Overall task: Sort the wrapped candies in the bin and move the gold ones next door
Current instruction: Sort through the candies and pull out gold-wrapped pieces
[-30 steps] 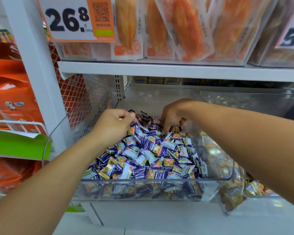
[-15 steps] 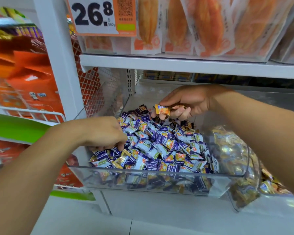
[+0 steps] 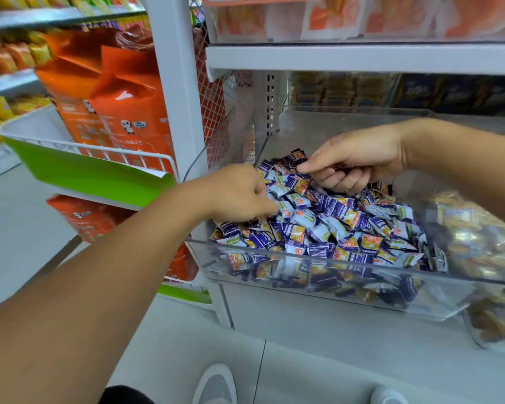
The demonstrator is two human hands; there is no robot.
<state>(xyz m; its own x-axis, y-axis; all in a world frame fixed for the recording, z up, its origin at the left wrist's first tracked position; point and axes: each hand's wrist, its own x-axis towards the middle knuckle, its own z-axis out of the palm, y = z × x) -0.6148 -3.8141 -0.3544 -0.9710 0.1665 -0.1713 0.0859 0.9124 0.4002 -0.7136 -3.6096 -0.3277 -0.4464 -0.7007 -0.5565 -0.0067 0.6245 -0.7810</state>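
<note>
Head view swung left, right hand [image 3: 359,157] lower over candies [image 3: 341,225], gold candy gone.

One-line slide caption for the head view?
Both hands, left and right, dig through purple wrapped candies in a clear bin.

Orange snack bags [image 3: 123,112] with panda prints hang left of the white shelf post [image 3: 175,91], above a green-fronted wire rack [image 3: 88,170]. Orange packets [image 3: 362,16] fill the upper shelf. Grey shoes [image 3: 216,386] stand below.
</note>
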